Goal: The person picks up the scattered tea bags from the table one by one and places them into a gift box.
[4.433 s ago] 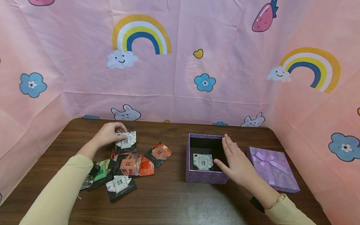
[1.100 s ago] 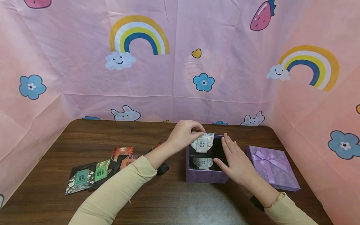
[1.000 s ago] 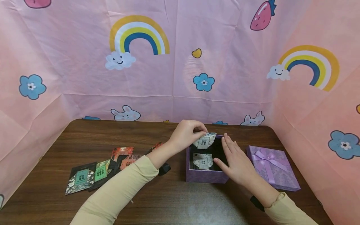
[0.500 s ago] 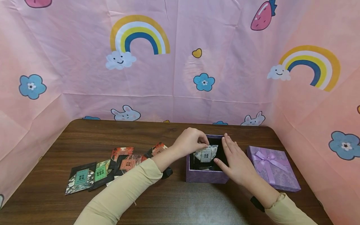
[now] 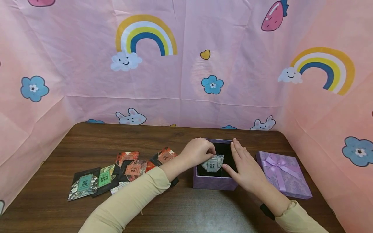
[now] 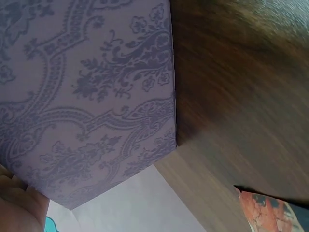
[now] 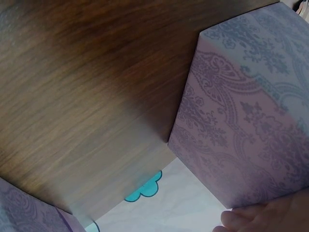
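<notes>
"So, what's that box point(image 5: 214, 183) like?"

"Straight-edged, covered in purple scrollwork, dark inside. A flat sachet point(image 5: 214, 164), pale-patterned with a light label, sits tilted within it."

"And around it?"

"A flat lid point(image 5: 297, 186), topped by a lilac ribbon bow point(image 5: 275, 164), lies to the right on the wood-grained worktop point(image 5: 180, 210). On the left, other sachets overlap: a teal-labelled one point(image 5: 84, 183), a green-labelled one point(image 5: 105, 178) and some reddish ones point(image 5: 133, 170). The cream left sleeve point(image 5: 125, 200) hides part of that pile. Pink printed cloth point(image 5: 163, 81) hangs behind."

"How does each grip stand?"

"The left grip point(image 5: 198, 151) is narrow, thumb and curled fingers pinching the tilted sachet's upper left corner. The right grip point(image 5: 247, 166) is spread, straight fingers resting along the box's right side, thumb apart."
</notes>
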`<action>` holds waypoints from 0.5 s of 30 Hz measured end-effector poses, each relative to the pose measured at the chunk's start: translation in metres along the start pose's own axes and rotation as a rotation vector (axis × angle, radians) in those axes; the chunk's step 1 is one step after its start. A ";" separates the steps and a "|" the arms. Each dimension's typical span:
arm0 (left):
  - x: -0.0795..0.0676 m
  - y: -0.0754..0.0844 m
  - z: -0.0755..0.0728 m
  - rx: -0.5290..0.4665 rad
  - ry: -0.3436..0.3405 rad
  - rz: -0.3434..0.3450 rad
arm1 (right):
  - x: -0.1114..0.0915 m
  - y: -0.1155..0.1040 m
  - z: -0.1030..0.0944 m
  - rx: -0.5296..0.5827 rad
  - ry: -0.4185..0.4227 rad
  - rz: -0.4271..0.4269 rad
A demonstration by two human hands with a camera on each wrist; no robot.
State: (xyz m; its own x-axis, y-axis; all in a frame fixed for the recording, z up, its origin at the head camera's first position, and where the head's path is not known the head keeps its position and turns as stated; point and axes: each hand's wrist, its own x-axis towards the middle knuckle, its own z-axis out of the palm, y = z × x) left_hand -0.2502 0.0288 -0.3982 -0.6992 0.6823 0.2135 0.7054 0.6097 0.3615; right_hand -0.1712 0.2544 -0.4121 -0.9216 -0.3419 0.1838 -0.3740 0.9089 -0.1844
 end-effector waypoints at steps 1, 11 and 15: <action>0.000 0.000 0.000 0.000 0.002 -0.002 | 0.000 0.000 0.000 0.001 0.000 0.000; 0.001 -0.002 -0.002 -0.036 -0.010 -0.042 | 0.000 -0.002 -0.002 0.010 -0.004 -0.001; 0.001 -0.004 -0.006 -0.041 -0.001 -0.026 | 0.000 -0.001 -0.001 0.010 0.005 -0.004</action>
State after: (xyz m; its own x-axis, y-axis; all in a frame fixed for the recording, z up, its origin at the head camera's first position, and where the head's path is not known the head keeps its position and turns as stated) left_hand -0.2543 0.0247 -0.3945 -0.7172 0.6666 0.2030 0.6815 0.6104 0.4037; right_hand -0.1707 0.2534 -0.4105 -0.9196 -0.3442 0.1891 -0.3786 0.9051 -0.1934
